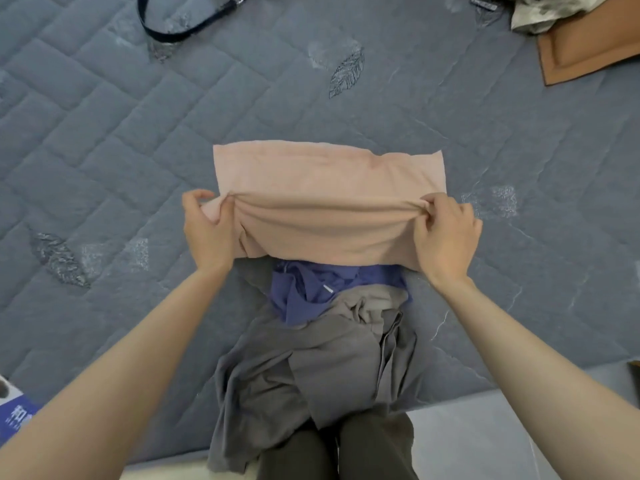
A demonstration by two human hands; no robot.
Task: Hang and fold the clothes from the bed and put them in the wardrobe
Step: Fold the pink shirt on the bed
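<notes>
A peach-pink garment [325, 188] lies partly folded on the grey quilted bed [138, 150]. My left hand [204, 230] pinches its folded edge on the left side, and my right hand [446, 233] pinches the same edge on the right. The near part of the garment is lifted and doubled over. Below it lie a crumpled blue garment [311, 292] and a grey garment [311, 362] that hangs over the bed's front edge.
A dark strap [166, 29] lies at the far left of the bed. At the far right sit a brown cushion [588, 46] and a patterned cloth [550, 12]. A blue-and-white box [17, 414] is at the lower left. My dark-trousered legs [339, 452] stand against the bed's edge.
</notes>
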